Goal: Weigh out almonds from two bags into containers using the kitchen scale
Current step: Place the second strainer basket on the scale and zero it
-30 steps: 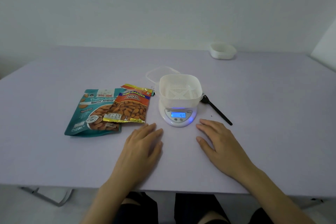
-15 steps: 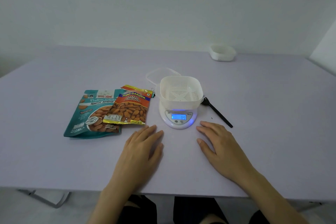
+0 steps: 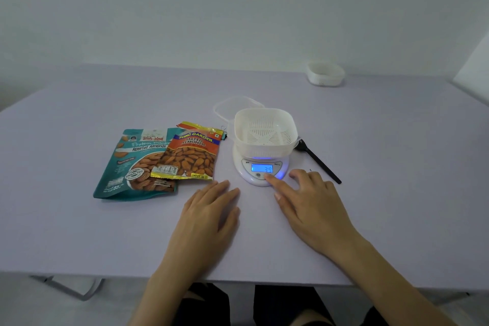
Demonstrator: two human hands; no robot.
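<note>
A white kitchen scale (image 3: 260, 170) with a lit blue display stands mid-table. An empty white slotted container (image 3: 265, 133) sits on it. A teal bag of roasted almonds (image 3: 129, 167) lies flat to the left, and an orange bag of salted almonds (image 3: 190, 153) overlaps its right side. My left hand (image 3: 209, 212) rests flat on the table below the bags, holding nothing. My right hand (image 3: 309, 204) holds nothing, and its index fingertip touches the scale's front edge by the buttons.
A black plastic spoon (image 3: 317, 160) lies right of the scale. A clear lid (image 3: 232, 103) sits behind the scale. Another white container (image 3: 326, 73) stands at the far right of the lilac table (image 3: 397, 193). The near table edge runs just under my forearms.
My right hand slid forward and left until its index finger reached the scale's front. The display reading changed. My left hand stayed put.
</note>
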